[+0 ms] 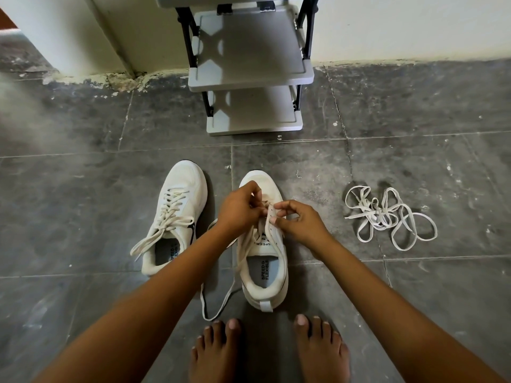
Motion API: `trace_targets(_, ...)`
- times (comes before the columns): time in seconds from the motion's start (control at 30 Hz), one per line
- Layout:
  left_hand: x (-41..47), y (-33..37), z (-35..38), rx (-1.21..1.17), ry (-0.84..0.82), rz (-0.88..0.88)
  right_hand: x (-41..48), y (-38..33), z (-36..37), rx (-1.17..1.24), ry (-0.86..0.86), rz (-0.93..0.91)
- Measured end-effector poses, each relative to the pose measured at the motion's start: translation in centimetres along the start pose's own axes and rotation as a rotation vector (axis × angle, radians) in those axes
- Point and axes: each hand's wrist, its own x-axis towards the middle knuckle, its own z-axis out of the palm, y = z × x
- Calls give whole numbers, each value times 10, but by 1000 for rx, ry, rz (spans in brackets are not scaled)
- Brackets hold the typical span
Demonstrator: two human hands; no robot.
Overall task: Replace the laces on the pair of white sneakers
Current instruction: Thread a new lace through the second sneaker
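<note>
Two white sneakers stand side by side on the grey tiled floor, toes pointing away from me. The left sneaker (pixel 177 217) is fully laced with cream laces, ends loose. Over the right sneaker (pixel 264 261) both my hands work near the toe-end eyelets. My left hand (pixel 240 207) pinches the cream lace (pixel 218 297), whose slack loops on the floor beside the heel. My right hand (pixel 297 221) pinches the sneaker's eyelet flap between thumb and forefinger. A tangled pile of white flat laces (pixel 387 217) lies on the floor to the right.
A grey plastic shoe rack (pixel 249 64) with black legs stands against the wall straight ahead. My bare feet (pixel 265 349) are just behind the right sneaker's heel. A wall corner juts out at the upper left.
</note>
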Motion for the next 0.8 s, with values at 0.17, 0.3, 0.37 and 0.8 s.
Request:
trace_targets(0.17,-2,-2,-3,-140,-28,-51,1,-1,0,29,-9,17)
trace_targets(0.3,-5,-2,3,-279,40,-136,1,0,1,25,1,18)
trace_targets(0.37,-5,-1,5,-302,53,-154,0,1,1,69,5,27)
trace_targets(0.8,-9,8,7,100,68,53,14,-5,14,-5,175,91)
